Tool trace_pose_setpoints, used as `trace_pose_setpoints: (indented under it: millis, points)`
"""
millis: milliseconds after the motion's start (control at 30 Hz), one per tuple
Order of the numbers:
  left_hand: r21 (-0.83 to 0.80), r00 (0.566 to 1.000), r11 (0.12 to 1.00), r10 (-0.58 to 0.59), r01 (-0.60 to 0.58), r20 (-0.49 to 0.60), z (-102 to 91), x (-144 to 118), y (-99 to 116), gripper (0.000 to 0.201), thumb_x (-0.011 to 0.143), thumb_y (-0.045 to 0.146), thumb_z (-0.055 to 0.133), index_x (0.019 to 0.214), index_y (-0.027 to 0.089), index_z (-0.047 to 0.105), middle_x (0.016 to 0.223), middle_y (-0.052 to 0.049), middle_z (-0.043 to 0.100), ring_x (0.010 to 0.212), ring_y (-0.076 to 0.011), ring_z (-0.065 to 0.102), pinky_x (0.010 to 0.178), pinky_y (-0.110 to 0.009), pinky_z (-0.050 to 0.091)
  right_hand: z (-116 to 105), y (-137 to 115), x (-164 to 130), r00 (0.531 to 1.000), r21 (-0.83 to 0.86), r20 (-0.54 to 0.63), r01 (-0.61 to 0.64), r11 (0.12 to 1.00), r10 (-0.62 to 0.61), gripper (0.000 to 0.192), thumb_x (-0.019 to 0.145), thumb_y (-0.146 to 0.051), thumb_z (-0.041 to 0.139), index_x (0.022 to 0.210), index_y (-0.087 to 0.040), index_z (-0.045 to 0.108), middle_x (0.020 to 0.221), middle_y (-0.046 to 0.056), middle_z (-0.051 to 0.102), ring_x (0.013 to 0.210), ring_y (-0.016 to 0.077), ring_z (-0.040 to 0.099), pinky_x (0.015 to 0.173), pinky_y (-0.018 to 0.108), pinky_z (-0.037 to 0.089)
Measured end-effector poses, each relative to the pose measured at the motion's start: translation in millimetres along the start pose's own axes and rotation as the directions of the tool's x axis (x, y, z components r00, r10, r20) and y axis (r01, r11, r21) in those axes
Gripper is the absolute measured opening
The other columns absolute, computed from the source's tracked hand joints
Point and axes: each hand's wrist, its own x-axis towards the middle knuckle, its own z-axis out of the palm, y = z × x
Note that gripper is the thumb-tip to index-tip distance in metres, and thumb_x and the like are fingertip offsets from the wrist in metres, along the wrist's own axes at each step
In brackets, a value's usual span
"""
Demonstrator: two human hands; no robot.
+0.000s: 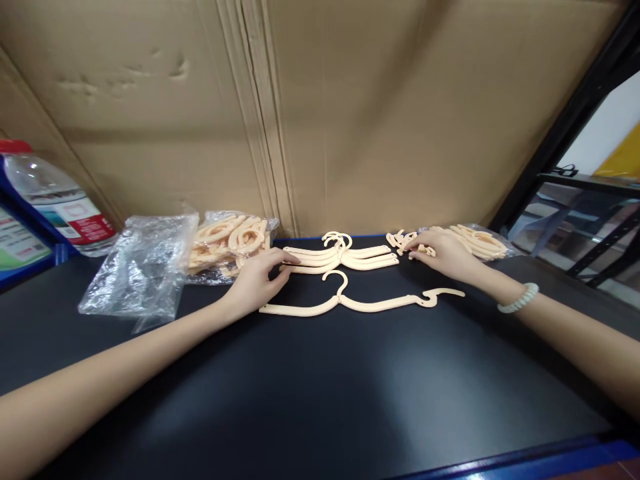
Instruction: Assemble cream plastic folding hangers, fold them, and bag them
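Near the middle of the black table lies a stack of cream plastic clothes hangers (365, 257), their hooks pointing away from me. My left hand (256, 279) has its thumb and fingers closed around the left end of this stack. In front of it, a single hanger (305, 310) lies flat, with a small curved hook piece (435, 297) at its right end. My right hand (447, 255) reaches into a small pile of cream hook pieces (397, 239), fingertips pinched on one; part of the pile is hidden under the hand.
A clear bag of cream parts (230, 240) sits on the left beside a crumpled plastic bag (143, 267). Another bag of parts (483, 241) lies behind my right hand. At far left stands a bottle with a red cap (65, 200). Cardboard (400, 120) walls off the back.
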Motion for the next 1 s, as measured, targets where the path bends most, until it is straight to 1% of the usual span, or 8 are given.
trace_pose_setpoints:
  millis: [100,167,300,533,700,833,933,1000]
  points:
    - [0.012,1.0,1.0,0.005,-0.006,0.031,1.5,1,-2,0.02,0.086,0.024,0.05,0.096,0.018,0.066,0.098,-0.008,0.07,0.094,-0.0226,0.065,0.086,-0.038,0.051,9,5,8,0.998,-0.065,0.014,0.054,0.996,-0.053,0.025,0.086,-0.022,0.048,0.097,-0.02,0.071,0.098,0.01,0.071,0.092,0.0291,0.057,0.083,0.045,0.044]
    - [0.016,0.999,1.0,0.005,-0.006,0.048,0.9,1,-2,0.02,0.086,0.023,0.049,0.097,0.018,0.065,0.1,-0.007,0.071,0.096,-0.0224,0.065,0.087,-0.039,0.051,14,8,11,0.997,-0.088,0.026,0.081,0.993,-0.079,0.03,0.088,-0.018,0.044,0.102,-0.018,0.071,0.105,0.011,0.07,0.096,0.0292,0.056,0.086,0.045,0.043]
    - [0.023,0.998,1.0,-0.004,0.002,0.064,0.5,2,-4,0.021,0.085,0.019,0.047,0.098,0.017,0.065,0.099,-0.007,0.071,0.093,-0.0211,0.066,0.085,-0.038,0.053,19,14,12,0.994,-0.129,0.04,0.102,0.986,-0.097,0.034,0.09,-0.017,0.041,0.107,-0.02,0.07,0.106,0.011,0.07,0.097,0.0286,0.056,0.087,0.046,0.043]
    - [0.045,0.997,0.999,-0.009,0.005,0.079,7.2,10,-5,0.019,0.084,0.016,0.051,0.093,0.016,0.067,0.099,-0.009,0.069,0.097,-0.0231,0.064,0.088,-0.04,0.05,17,12,15,0.99,-0.146,0.074,0.134,0.98,-0.124,0.03,0.091,-0.017,0.044,0.104,-0.019,0.071,0.107,0.012,0.07,0.097,0.0293,0.054,0.083,0.044,0.043]
    - [0.043,0.994,0.999,-0.011,0.006,0.109,8.1,15,-5,0.015,0.086,0.022,0.054,0.087,0.017,0.068,0.094,-0.008,0.068,0.091,-0.0222,0.064,0.084,-0.038,0.051,17,5,17,0.99,-0.113,0.072,0.127,0.985,-0.119,0.029,0.087,-0.013,0.046,0.092,-0.02,0.073,0.095,0.011,0.072,0.09,0.0278,0.053,0.08,0.042,0.043]
    - [0.031,0.99,1.0,-0.007,0.003,0.139,7.5,15,-4,0.014,0.086,0.024,0.055,0.088,0.017,0.068,0.094,-0.008,0.067,0.091,-0.0223,0.064,0.083,-0.038,0.051,16,1,15,0.997,-0.058,0.021,0.078,0.995,-0.077,0.028,0.087,-0.014,0.047,0.082,-0.02,0.074,0.085,0.011,0.072,0.086,0.0275,0.054,0.077,0.041,0.043]
    - [0.027,0.99,1.0,-0.007,0.003,0.142,5.9,15,-1,0.013,0.087,0.023,0.054,0.085,0.017,0.066,0.092,-0.007,0.066,0.088,-0.0213,0.064,0.081,-0.037,0.051,12,-1,14,0.998,0.0,-0.063,0.026,1.0,-0.026,0.027,0.089,-0.021,0.048,0.083,-0.02,0.074,0.085,0.012,0.071,0.088,0.0281,0.056,0.078,0.042,0.045]
    - [0.033,0.992,0.999,-0.008,0.004,0.124,4.3,14,2,0.012,0.087,0.022,0.054,0.084,0.017,0.064,0.09,-0.006,0.065,0.085,-0.0204,0.063,0.078,-0.035,0.051,7,-3,13,0.99,0.046,-0.137,-0.016,0.999,0.022,0.026,0.09,-0.027,0.049,0.086,-0.021,0.074,0.085,0.012,0.071,0.088,0.0285,0.057,0.078,0.043,0.046]
